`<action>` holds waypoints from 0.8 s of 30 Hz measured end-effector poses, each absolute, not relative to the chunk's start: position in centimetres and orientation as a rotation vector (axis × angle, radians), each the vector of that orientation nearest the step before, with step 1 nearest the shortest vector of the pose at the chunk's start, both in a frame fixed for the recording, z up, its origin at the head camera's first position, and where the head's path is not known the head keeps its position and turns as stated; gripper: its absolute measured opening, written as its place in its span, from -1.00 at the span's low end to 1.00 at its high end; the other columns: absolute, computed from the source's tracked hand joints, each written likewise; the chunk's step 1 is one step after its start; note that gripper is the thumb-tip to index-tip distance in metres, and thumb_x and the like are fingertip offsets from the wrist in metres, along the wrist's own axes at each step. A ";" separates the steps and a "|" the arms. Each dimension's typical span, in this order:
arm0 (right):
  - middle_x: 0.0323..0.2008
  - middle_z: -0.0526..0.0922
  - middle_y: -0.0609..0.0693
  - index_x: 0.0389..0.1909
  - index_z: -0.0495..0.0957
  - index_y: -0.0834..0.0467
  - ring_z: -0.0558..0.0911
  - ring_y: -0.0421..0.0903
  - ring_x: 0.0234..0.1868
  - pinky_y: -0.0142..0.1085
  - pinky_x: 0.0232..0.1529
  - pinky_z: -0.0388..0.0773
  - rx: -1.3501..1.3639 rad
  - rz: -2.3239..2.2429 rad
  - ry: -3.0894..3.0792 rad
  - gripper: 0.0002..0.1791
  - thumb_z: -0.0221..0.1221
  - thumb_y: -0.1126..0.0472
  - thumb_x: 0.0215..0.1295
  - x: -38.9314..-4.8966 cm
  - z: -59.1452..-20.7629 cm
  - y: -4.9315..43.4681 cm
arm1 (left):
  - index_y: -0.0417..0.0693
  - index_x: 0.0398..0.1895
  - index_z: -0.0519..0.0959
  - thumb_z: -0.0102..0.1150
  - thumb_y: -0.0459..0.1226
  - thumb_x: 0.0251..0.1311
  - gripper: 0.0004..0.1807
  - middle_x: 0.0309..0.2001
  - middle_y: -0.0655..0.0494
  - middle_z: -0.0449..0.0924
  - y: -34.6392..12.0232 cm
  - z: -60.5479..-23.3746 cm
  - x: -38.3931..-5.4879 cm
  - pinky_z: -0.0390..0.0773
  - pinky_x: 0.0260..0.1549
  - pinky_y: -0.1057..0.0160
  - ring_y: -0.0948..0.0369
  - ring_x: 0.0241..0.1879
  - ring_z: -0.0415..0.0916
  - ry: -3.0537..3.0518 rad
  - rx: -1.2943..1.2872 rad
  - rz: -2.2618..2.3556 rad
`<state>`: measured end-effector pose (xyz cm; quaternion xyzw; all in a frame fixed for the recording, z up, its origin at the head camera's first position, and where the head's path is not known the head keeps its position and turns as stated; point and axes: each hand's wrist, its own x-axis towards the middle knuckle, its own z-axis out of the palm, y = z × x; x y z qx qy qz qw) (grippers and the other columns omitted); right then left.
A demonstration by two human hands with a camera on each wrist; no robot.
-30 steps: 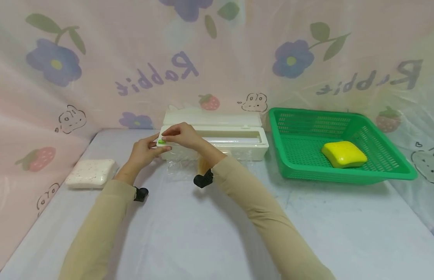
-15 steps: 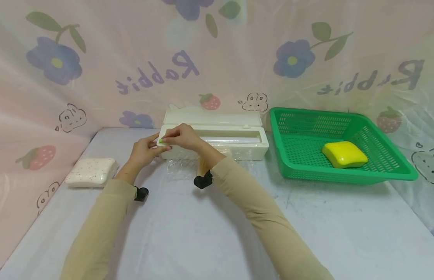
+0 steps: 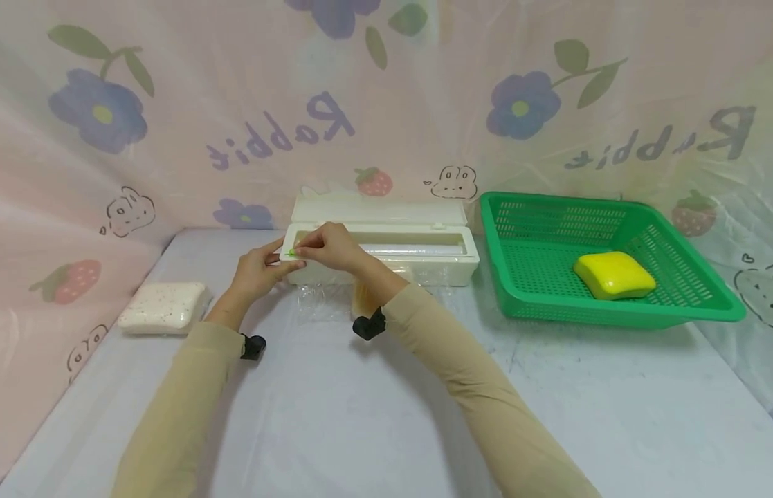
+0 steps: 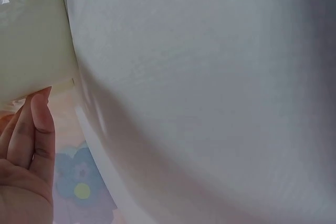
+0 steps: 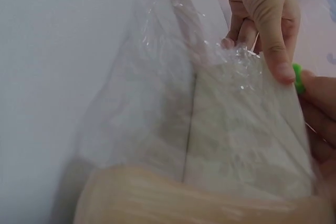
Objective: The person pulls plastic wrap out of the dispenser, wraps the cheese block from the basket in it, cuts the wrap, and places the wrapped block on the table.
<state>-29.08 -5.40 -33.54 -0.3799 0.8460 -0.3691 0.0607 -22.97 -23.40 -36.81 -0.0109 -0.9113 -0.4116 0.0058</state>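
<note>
A white cling film dispenser stands at the back of the table, lid raised and a film roll inside. My left hand grips its left end, thumb on the front. At the same corner, my right hand pinches a small green slide cutter on the front edge, mostly hidden by the fingers. Clear film hangs down the front and spreads over the table. Beneath my right forearm, a tan, smooth-surfaced thing sits against the film, partly hidden.
On the right, a green plastic basket holds a yellow pillow-shaped block. A white speckled block lies at the table's left side. Behind the table hangs a printed curtain.
My right hand has shifted slightly to the right along the dispenser's front edge, with the green cutter in its pinch. My left hand keeps its place on the left end.
</note>
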 end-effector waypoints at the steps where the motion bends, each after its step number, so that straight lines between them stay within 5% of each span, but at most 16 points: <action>1: -0.20 0.75 0.04 -0.15 0.71 0.21 0.48 -0.28 -0.39 -0.57 -0.39 0.37 -1.154 -1.096 2.571 -0.77 0.22 0.17 0.29 -29.1 -33.6 -5.4 | 0.11 0.48 0.12 0.22 0.10 0.14 -0.14 0.14 -0.19 0.52 -23.4 -36.8 -23.0 0.53 -0.43 0.35 0.02 -0.30 0.69 -2.853 -0.033 -1.288; 14: -0.18 0.75 0.04 -0.13 0.70 0.20 0.59 -0.22 -0.37 -0.51 -0.35 0.48 -1.135 -1.056 2.621 -0.76 0.17 0.16 0.34 -28.9 -33.8 -3.2 | 0.10 0.48 0.13 0.23 0.10 0.14 -0.13 0.16 -0.22 0.50 -23.3 -36.9 -23.0 0.51 -0.41 0.39 0.05 -0.30 0.69 -2.854 -0.007 -1.272; 24: -0.18 0.75 0.03 -0.14 0.71 0.19 0.66 -0.20 -0.27 -0.47 -0.26 0.54 -1.097 -1.111 2.643 -0.76 0.20 0.15 0.32 -28.7 -34.0 -1.1 | 0.12 0.49 0.09 0.19 0.16 0.13 -0.10 0.20 -0.21 0.45 -23.2 -36.9 -23.0 0.54 -0.24 0.30 -0.06 -0.01 0.60 -2.881 0.035 -1.254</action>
